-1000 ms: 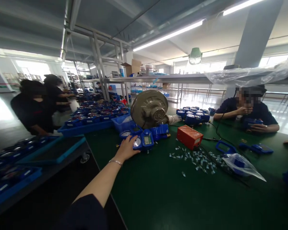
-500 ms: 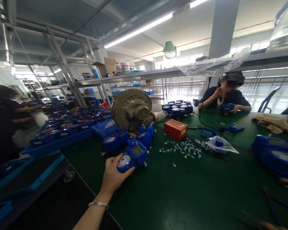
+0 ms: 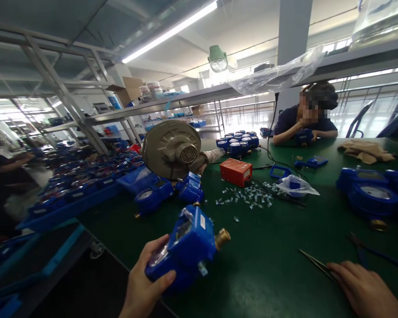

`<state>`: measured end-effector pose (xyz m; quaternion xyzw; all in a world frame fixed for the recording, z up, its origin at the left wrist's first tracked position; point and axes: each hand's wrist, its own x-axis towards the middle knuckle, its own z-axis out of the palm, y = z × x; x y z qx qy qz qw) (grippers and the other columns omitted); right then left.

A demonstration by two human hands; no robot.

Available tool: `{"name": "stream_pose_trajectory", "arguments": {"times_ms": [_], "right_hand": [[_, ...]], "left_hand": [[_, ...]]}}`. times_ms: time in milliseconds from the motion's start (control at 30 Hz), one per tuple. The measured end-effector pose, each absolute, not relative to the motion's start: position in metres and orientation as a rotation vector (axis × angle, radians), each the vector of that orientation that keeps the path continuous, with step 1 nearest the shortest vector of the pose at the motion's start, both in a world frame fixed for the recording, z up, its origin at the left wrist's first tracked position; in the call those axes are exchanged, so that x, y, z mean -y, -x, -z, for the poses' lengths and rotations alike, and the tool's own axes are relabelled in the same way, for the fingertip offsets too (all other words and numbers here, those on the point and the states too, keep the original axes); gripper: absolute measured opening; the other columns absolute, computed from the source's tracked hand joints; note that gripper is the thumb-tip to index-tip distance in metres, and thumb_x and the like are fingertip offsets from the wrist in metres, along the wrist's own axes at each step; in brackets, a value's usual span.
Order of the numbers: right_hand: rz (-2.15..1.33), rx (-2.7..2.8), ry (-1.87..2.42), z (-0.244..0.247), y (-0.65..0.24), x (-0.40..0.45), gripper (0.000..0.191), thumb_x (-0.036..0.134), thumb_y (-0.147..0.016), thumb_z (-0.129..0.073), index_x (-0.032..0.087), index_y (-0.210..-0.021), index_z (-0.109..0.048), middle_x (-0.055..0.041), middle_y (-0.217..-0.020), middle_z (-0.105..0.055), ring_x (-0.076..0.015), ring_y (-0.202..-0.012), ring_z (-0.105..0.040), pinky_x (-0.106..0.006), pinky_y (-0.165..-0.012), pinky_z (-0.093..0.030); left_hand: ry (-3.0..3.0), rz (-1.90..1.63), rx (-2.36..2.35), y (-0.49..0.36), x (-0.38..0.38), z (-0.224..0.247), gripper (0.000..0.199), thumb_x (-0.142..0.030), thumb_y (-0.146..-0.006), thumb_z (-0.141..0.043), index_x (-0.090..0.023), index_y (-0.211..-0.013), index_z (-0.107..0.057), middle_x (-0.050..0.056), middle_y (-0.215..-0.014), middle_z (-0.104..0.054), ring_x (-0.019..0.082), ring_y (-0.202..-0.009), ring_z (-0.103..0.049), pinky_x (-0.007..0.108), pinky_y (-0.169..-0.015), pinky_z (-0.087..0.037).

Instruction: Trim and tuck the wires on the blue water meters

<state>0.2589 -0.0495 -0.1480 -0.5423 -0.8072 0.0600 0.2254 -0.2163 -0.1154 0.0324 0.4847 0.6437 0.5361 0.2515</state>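
My left hand [image 3: 147,276] grips a blue meter [image 3: 189,243] by its round dial end, low in the middle of the view. The meter is tilted, and a brass fitting [image 3: 222,239] sticks out on its right. At the lower right, my right hand [image 3: 365,287] has its fingers closed on tweezers [image 3: 316,263], whose tips point up and left over the green table. Dark-handled pliers [image 3: 361,249] lie just beyond that hand. Two more blue meters [image 3: 152,194] stand behind the held one.
A large blower [image 3: 172,148] and a red box [image 3: 236,172] stand mid-table, with small clips [image 3: 248,194] scattered nearby. Blue meters [image 3: 368,190] sit at right. A person [image 3: 305,115] works across the table. Crates of meters [image 3: 79,190] fill the left.
The meter in my left hand is lifted off the table, tilted and nearer to me. My right hand has come further into view with the tweezers. The whole view has shifted a little.
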Motion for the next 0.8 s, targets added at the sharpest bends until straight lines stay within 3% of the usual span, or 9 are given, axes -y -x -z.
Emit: {"name": "stream_pose_trajectory", "arguments": {"times_ms": [100,200,267,333,400,467,633,733,800], "right_hand": [[-0.185,2.16,1.632,0.109,-0.226,0.044,0.028,0.042,-0.089,-0.046,0.03,-0.107,-0.065,-0.0046,-0.098,-0.067,-0.0213,-0.088,-0.063,-0.036,-0.077,-0.049],[-0.078,1.99,1.87,0.088,-0.221,0.032,0.033,0.042,-0.091,-0.043,0.027,-0.115,-0.061,-0.0071,-0.122,-0.057,-0.0243,-0.117,-0.049,-0.041,-0.097,-0.038],[0.0,1.844,2.051,0.087,-0.237,0.029,0.047,0.047,-0.089,-0.043,0.019,-0.126,-0.052,-0.0162,-0.137,-0.042,-0.0344,-0.131,-0.03,-0.055,-0.103,-0.025],[0.03,1.722,2.197,0.092,-0.257,0.032,0.064,0.056,-0.084,-0.046,0.013,-0.132,-0.044,-0.0237,-0.141,-0.032,-0.0437,-0.133,-0.02,-0.067,-0.098,-0.017],[0.004,1.662,2.277,0.095,-0.274,0.036,0.072,0.062,-0.08,-0.048,0.013,-0.133,-0.042,-0.0251,-0.139,-0.034,-0.0455,-0.13,-0.023,-0.069,-0.095,-0.019],[-0.047,1.638,2.304,0.096,-0.285,0.036,0.072,0.062,-0.08,-0.047,0.014,-0.135,-0.041,-0.0228,-0.137,-0.038,-0.0418,-0.127,-0.03,-0.063,-0.096,-0.024],[-0.175,1.515,2.29,0.084,-0.293,0.028,0.072,0.051,-0.082,-0.049,0.007,-0.137,-0.036,-0.0254,-0.131,-0.041,-0.0426,-0.123,-0.031,-0.057,-0.098,-0.024],[-0.308,1.4,2.225,0.074,-0.303,0.026,0.069,0.045,-0.08,-0.053,0.005,-0.134,-0.041,-0.0252,-0.125,-0.046,-0.0428,-0.12,-0.034,-0.055,-0.099,-0.023],[-0.441,1.299,2.152,0.065,-0.31,0.032,0.067,0.048,-0.079,-0.051,0.006,-0.131,-0.046,-0.0222,-0.118,-0.052,-0.0388,-0.112,-0.044,-0.052,-0.097,-0.03]], "left_hand": [[-1.699,-1.279,-1.707,0.179,0.105,-0.025,0.07,-0.05,-0.055,-0.077,-0.025,-0.116,-0.055,0.008,-0.117,-0.051,0.032,-0.1,-0.057,0.043,-0.081,-0.053],[-1.937,-1.141,-1.628,0.135,0.085,-0.01,0.068,-0.047,-0.057,-0.078,-0.026,-0.118,-0.054,0.008,-0.119,-0.046,0.03,-0.102,-0.054,0.043,-0.086,-0.051],[-1.988,-1.049,-1.546,0.108,0.072,-0.001,0.069,-0.045,-0.058,-0.078,-0.026,-0.119,-0.052,0.008,-0.12,-0.044,0.03,-0.103,-0.053,0.043,-0.086,-0.051],[-2.012,-0.953,-1.459,0.085,0.061,0.005,0.07,-0.043,-0.057,-0.079,-0.026,-0.12,-0.052,0.009,-0.121,-0.042,0.03,-0.104,-0.052,0.042,-0.086,-0.051],[-2.069,-0.888,-1.365,0.068,0.05,0.006,0.072,-0.042,-0.056,-0.08,-0.025,-0.12,-0.051,0.009,-0.121,-0.042,0.03,-0.106,-0.05,0.042,-0.089,-0.049],[-2.165,-0.833,-1.242,0.057,0.038,0.005,0.074,-0.041,-0.056,-0.08,-0.024,-0.121,-0.051,0.009,-0.121,-0.041,0.03,-0.109,-0.048,0.043,-0.092,-0.047],[-2.269,-0.71,-0.992,0.046,0.013,-0.001,0.074,-0.04,-0.063,-0.077,-0.023,-0.127,-0.044,0.011,-0.129,-0.038,0.03,-0.118,-0.043,0.043,-0.099,-0.042],[-2.258,-0.754,-1.128,0.045,0.021,0.004,0.081,-0.043,-0.066,-0.074,-0.025,-0.133,-0.033,0.011,-0.137,-0.032,0.033,-0.125,-0.036,0.048,-0.102,-0.037],[-2.261,-0.928,-1.351,0.044,0.041,0.012,0.08,-0.044,-0.067,-0.074,-0.025,-0.133,-0.033,0.011,-0.138,-0.031,0.035,-0.126,-0.033,0.053,-0.104,-0.034]]}}
